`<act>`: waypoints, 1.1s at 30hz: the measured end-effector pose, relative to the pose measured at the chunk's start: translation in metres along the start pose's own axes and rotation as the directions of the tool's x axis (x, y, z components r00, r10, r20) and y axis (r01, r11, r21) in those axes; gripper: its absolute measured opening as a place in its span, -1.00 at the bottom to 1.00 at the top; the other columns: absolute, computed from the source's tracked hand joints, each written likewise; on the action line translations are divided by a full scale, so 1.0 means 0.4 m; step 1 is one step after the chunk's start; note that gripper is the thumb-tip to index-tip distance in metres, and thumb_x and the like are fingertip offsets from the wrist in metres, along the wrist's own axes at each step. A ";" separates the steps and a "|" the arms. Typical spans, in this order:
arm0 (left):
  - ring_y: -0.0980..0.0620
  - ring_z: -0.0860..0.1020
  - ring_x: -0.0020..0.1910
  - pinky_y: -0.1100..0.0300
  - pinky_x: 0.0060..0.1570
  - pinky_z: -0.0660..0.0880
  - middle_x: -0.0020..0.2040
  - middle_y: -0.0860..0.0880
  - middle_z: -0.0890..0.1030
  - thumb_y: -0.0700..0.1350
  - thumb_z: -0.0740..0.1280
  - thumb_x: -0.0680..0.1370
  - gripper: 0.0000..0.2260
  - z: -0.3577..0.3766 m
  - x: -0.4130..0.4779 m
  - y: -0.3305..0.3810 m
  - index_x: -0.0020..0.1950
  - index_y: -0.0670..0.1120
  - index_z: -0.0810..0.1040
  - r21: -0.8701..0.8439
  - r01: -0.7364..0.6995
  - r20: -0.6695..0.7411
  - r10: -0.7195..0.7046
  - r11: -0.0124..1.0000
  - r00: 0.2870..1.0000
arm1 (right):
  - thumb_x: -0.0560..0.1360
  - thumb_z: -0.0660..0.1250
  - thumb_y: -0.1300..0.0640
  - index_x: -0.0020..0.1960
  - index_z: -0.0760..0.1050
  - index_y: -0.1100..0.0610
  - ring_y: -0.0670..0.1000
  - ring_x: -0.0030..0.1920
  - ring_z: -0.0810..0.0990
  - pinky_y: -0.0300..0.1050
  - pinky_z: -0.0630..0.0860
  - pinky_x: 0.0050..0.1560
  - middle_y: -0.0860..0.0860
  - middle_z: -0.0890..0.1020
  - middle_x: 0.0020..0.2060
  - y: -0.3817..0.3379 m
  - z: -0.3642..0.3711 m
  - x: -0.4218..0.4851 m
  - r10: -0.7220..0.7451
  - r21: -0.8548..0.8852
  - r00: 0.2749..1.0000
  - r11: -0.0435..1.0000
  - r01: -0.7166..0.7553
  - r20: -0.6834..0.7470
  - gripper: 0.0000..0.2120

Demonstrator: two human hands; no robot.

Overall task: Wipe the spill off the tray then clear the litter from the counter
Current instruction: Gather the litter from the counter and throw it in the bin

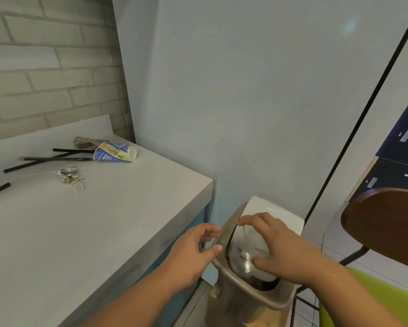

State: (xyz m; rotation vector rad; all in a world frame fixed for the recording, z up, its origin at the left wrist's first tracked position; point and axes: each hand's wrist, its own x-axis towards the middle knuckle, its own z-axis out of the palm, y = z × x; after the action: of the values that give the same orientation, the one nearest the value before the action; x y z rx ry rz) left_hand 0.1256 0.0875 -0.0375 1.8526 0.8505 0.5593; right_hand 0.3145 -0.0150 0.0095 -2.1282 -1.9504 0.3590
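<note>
Two hands at bin [252, 296]; litter on counter [104, 220].
Right hand [285, 251] grips clear plastic lid [247, 246] in bin's mouth; left hand [193, 253], fingers loosely curled, touches rim. Paper cup [115, 152], straws [57, 158], foil [65, 174] on counter.

Two bare limbs in view. Left hand [193, 251] and right hand [280, 251]: fingernails short, plain. Left forearm [137, 300] and right forearm [354, 296] uncovered, bare to the near frame edge.
</note>
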 end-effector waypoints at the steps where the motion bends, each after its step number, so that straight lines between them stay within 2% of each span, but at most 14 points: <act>1: 0.28 0.48 0.16 0.20 0.28 0.42 0.09 0.25 0.54 -0.09 0.38 0.51 -0.73 -0.005 0.000 -0.005 0.07 0.26 0.45 0.001 0.005 -0.007 -0.005 1.000 1.000 | 0.40 0.37 -0.08 0.35 0.10 -0.35 -0.06 0.29 0.30 -0.19 0.36 0.28 -0.21 0.24 0.34 0.004 0.014 0.003 0.004 -0.065 1.000 0.998 -0.002 0.030 -0.35; 5: 0.25 0.50 0.14 0.26 0.25 0.42 0.08 0.20 0.56 -0.10 0.37 0.52 -0.77 -0.024 -0.005 -0.018 0.09 0.19 0.48 0.008 0.030 -0.033 -0.030 1.000 0.999 | 0.46 0.31 -0.15 0.39 0.08 -0.30 -0.01 0.37 0.25 -0.09 0.20 0.43 -0.15 0.24 0.40 0.024 0.072 0.022 0.033 -0.246 0.993 0.969 -0.003 0.115 -0.39; 7: 0.24 0.51 0.12 0.31 0.22 0.41 0.07 0.18 0.57 -0.12 0.37 0.52 -0.78 -0.035 -0.008 -0.025 0.08 0.16 0.49 0.000 0.040 -0.049 -0.040 0.999 0.998 | 0.48 0.19 -0.32 0.44 0.06 -0.27 0.03 0.44 0.17 -0.01 0.09 0.48 -0.12 0.21 0.44 0.031 0.092 0.029 0.059 -0.287 0.984 0.958 -0.009 0.167 -0.40; 9: 0.24 0.52 0.11 0.40 0.15 0.40 0.06 0.14 0.58 -0.14 0.36 0.52 -0.78 -0.046 -0.013 -0.031 0.07 0.15 0.49 -0.004 0.043 -0.060 -0.043 0.999 0.997 | 0.36 -0.13 -0.51 0.48 0.04 -0.25 0.04 0.49 0.12 0.03 0.03 0.49 -0.12 0.17 0.49 0.026 0.108 0.032 0.099 -0.279 0.964 0.960 -0.027 0.246 -0.26; 10: 0.25 0.52 0.10 0.45 0.10 0.39 0.06 0.14 0.58 -0.14 0.36 0.53 -0.78 -0.051 -0.015 -0.034 0.08 0.14 0.49 -0.003 0.045 -0.066 -0.045 0.999 0.997 | 0.26 -0.27 -0.52 0.49 0.04 -0.23 0.03 0.50 0.11 0.05 0.03 0.49 -0.12 0.15 0.50 0.024 0.119 0.032 0.124 -0.249 0.950 0.967 -0.051 0.286 -0.14; 13: 0.28 0.52 0.09 0.49 0.03 0.38 0.06 0.14 0.58 -0.15 0.35 0.54 -0.79 -0.068 -0.022 -0.041 0.13 0.09 0.51 -0.011 0.064 -0.086 -0.065 0.998 0.994 | 0.09 -0.43 -0.50 0.52 0.07 -0.15 0.04 0.52 0.11 0.07 0.04 0.49 -0.09 0.13 0.53 0.025 0.150 0.036 0.200 -0.180 0.894 0.974 -0.138 0.401 0.08; 15: 0.32 0.52 0.05 0.44 0.09 0.40 0.05 0.14 0.60 -0.14 0.35 0.53 -0.80 -0.082 -0.027 -0.046 0.11 0.10 0.52 -0.009 0.069 -0.105 -0.070 0.998 0.992 | 0.06 -0.43 -0.53 0.49 0.19 -0.12 0.07 0.46 0.26 0.07 0.17 0.45 -0.04 0.27 0.48 0.026 0.159 0.039 0.238 -0.167 0.853 0.969 -0.180 0.465 0.13; 17: 0.36 0.52 0.03 0.37 0.14 0.42 0.03 0.13 0.61 -0.14 0.36 0.53 -0.81 -0.098 -0.033 -0.052 0.09 0.11 0.53 0.003 0.076 -0.124 -0.075 0.997 0.989 | 0.00 -0.40 -0.57 0.41 0.34 -0.08 0.04 0.29 0.44 -0.01 0.32 0.34 -0.01 0.49 0.31 0.021 0.160 0.041 0.242 -0.126 0.830 0.970 -0.207 0.502 0.18; 19: 0.36 0.53 0.01 0.42 0.09 0.42 0.02 0.11 0.63 -0.15 0.37 0.52 -0.82 -0.118 -0.044 -0.056 0.08 0.09 0.55 0.010 0.090 -0.143 -0.087 0.996 0.986 | 0.08 -0.33 -0.55 0.38 0.39 -0.06 0.01 0.21 0.49 -0.08 0.35 0.28 0.00 0.55 0.22 0.008 0.155 0.041 0.236 -0.084 0.824 0.971 -0.225 0.515 0.10; 22: 0.33 0.55 0.01 0.52 -0.06 0.38 0.00 0.11 0.63 -0.12 0.36 0.54 -0.85 -0.154 -0.068 -0.060 0.07 0.09 0.57 0.021 0.115 -0.181 -0.109 0.993 0.977 | 0.48 -0.04 -0.39 0.28 0.48 -0.04 -0.05 0.10 0.52 -0.22 0.38 0.14 -0.07 0.58 0.11 -0.022 0.133 0.042 0.187 -0.048 0.873 0.982 -0.185 0.451 -0.37; 24: 0.27 0.56 0.03 0.49 -0.05 0.38 0.01 0.12 0.64 -0.09 0.35 0.54 -0.86 -0.181 -0.089 -0.063 0.06 0.10 0.58 0.029 0.133 -0.213 -0.124 0.991 0.969 | 0.56 0.15 -0.21 0.19 0.52 -0.04 -0.08 0.03 0.54 -0.27 0.40 0.04 -0.10 0.59 0.03 -0.042 0.116 0.050 0.108 -0.045 0.934 0.994 -0.099 0.341 -0.64; 26: 0.24 0.56 0.04 0.39 0.01 0.41 0.01 0.12 0.64 -0.05 0.35 0.54 -0.88 -0.210 -0.114 -0.066 0.05 0.13 0.58 0.032 0.159 -0.256 -0.146 0.987 0.956 | 0.56 0.19 -0.17 0.26 0.48 -0.09 -0.09 0.10 0.54 -0.27 0.42 0.12 -0.13 0.58 0.12 -0.073 0.098 0.069 0.018 -0.016 0.964 1.000 -0.014 0.264 -0.67; 29: 0.19 0.57 0.04 0.31 0.04 0.45 0.01 0.12 0.64 0.01 0.34 0.54 -0.89 -0.248 -0.162 -0.069 0.04 0.17 0.57 0.027 0.217 -0.315 -0.198 0.976 0.928 | 0.58 0.19 -0.15 0.38 0.39 -0.11 -0.11 0.23 0.49 -0.23 0.38 0.24 -0.14 0.50 0.28 -0.134 0.071 0.113 -0.098 0.016 0.954 0.995 0.098 0.283 -0.60; 33: 0.17 0.60 0.01 0.21 0.11 0.48 -0.01 0.10 0.66 0.01 0.33 0.54 -0.90 -0.283 -0.241 -0.078 0.04 0.17 0.57 -0.003 0.285 -0.394 -0.263 0.958 0.880 | 0.59 0.19 -0.11 0.38 0.40 -0.09 -0.13 0.21 0.48 -0.28 0.37 0.18 -0.14 0.50 0.28 -0.207 0.064 0.170 -0.250 0.035 0.906 0.967 0.254 0.341 -0.62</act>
State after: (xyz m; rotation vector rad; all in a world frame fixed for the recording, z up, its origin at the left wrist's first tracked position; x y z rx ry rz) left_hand -0.0254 0.0893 -0.0203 1.6502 1.3847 0.7431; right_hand 0.2339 0.0603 0.0113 -1.8822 -2.3879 0.7111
